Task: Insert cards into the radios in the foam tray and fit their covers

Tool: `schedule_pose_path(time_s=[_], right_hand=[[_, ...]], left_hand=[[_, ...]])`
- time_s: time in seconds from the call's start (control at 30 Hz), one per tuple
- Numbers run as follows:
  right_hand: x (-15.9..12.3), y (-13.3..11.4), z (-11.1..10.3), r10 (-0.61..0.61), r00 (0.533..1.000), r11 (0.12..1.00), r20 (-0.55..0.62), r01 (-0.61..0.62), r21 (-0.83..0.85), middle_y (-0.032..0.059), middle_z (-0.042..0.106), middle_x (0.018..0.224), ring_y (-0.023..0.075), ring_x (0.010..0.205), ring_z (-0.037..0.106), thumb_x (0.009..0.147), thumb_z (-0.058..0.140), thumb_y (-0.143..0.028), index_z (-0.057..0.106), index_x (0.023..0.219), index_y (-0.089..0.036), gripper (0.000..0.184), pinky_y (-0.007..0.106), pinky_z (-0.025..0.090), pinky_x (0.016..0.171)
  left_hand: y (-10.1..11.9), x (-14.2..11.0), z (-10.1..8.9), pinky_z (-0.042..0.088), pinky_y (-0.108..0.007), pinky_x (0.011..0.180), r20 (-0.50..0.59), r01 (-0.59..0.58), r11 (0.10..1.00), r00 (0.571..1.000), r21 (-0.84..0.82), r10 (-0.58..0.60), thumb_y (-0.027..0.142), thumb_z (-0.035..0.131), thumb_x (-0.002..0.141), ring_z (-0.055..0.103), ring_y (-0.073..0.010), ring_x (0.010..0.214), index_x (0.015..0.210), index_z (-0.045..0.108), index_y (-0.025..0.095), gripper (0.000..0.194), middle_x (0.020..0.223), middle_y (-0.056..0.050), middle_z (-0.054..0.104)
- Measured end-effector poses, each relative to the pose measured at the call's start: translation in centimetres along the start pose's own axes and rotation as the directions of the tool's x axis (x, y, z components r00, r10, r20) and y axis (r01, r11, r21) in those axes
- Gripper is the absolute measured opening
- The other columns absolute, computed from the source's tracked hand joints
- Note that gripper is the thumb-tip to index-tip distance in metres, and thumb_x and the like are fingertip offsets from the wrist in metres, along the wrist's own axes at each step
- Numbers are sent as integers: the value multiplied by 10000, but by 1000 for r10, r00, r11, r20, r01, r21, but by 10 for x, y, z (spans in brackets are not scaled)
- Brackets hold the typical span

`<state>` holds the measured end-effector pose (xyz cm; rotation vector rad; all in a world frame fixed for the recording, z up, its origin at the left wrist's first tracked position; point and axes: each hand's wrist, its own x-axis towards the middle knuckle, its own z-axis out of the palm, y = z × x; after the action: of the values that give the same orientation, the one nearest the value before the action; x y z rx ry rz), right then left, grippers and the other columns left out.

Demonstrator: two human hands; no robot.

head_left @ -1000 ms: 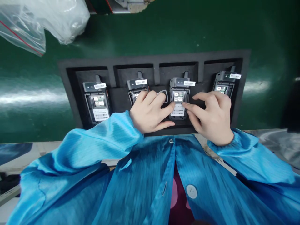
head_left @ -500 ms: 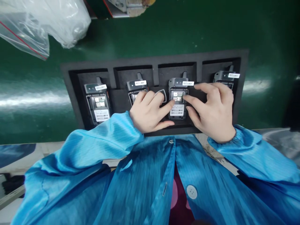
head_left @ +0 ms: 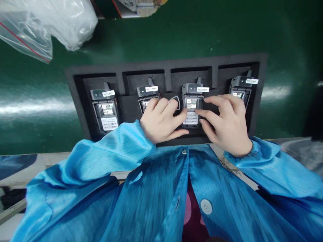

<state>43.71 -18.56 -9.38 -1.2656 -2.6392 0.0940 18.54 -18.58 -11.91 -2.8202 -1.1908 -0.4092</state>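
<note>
Four-sided dark handsets with stub antennas lie in a black foam tray (head_left: pixel 143 67). Over the third handset (head_left: pixel 191 116), whose back bay shows metal card slots and a barcode label, both hands meet. My left hand (head_left: pixel 160 119) rests its index fingertip at the bay's left edge; its other fingers curl under, and a thin grey loop (head_left: pixel 178 101) sticks out beside them. What those fingers grip is hidden. My right hand (head_left: pixel 225 124) has its fingers spread, index tip at the slots' lower right edge, thumb beside the label. The second handset (head_left: pixel 148 90) is partly covered by my left hand.
The leftmost handset (head_left: pixel 106 111) and rightmost handset (head_left: pixel 242 88) sit in their own tray compartments. Clear plastic bags (head_left: pixel 68 23) lie at the upper left of the green table (head_left: pixel 189 33). A metal part (head_left: pixel 137 6) is at the top edge.
My right index fingertip has slid down and slightly left, from the card slots to their lower edge. The right hand uncovers more of the rightmost handset. My left hand has shifted slightly right.
</note>
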Motion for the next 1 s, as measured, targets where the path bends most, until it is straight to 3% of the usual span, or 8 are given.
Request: schedule_pose_path(time_s=[0.13, 0.27, 0.47, 0.73, 1.0], right_hand=[[7, -3, -4, 83, 996, 997, -26, -83, 1, 112, 543, 1365, 336, 1264, 463, 912, 593, -295, 640, 1279, -203, 382, 522, 418, 1064], [9, -6, -4, 121, 990, 990, 73, -115, -80, 127, 482, 1448, 372, 1324, 410, 945, 545, -347, 601, 1350, -214, 430, 548, 383, 1081], [7, -6, -2, 128, 988, 988, 91, -119, -103, 138, 459, 1476, 371, 1355, 378, 955, 522, -381, 564, 1386, -214, 464, 551, 355, 1078], [4, -2, -1, 82, 993, 993, 85, -74, -93, 133, 450, 1490, 370, 1361, 372, 956, 526, -377, 570, 1376, -206, 455, 548, 352, 1084], [-9, -5, -3, 38, 997, 997, 68, -33, -69, 100, 480, 1474, 349, 1354, 403, 926, 582, -313, 644, 1265, -252, 349, 533, 383, 1061]], left_hand=[[0, 0, 0, 279, -386, 757, -5, -12, 1000, 1000, -4, 12, 788, 375, 884, 483, -249, 847, 1286, 608, 204, 746, 1013, -118, 613], [0, 0, -3, 286, -390, 768, 5, 10, 1000, 1000, 4, -10, 821, 345, 867, 490, -258, 854, 1374, 551, 178, 844, 1008, -122, 613], [0, 12, -9, 301, -406, 791, 136, 81, 997, 987, 14, -82, 857, 268, 848, 516, -304, 934, 1426, 500, 145, 945, 1126, -173, 598], [-1, 22, -11, 307, -423, 791, 167, 61, 998, 984, 22, -64, 781, 285, 899, 528, -326, 966, 1366, 552, 158, 823, 1167, -202, 590], [1, 4, -16, 302, -392, 736, 162, -18, 999, 987, -31, 23, 786, 344, 883, 508, -280, 871, 1421, 534, 237, 792, 1038, -149, 611]])
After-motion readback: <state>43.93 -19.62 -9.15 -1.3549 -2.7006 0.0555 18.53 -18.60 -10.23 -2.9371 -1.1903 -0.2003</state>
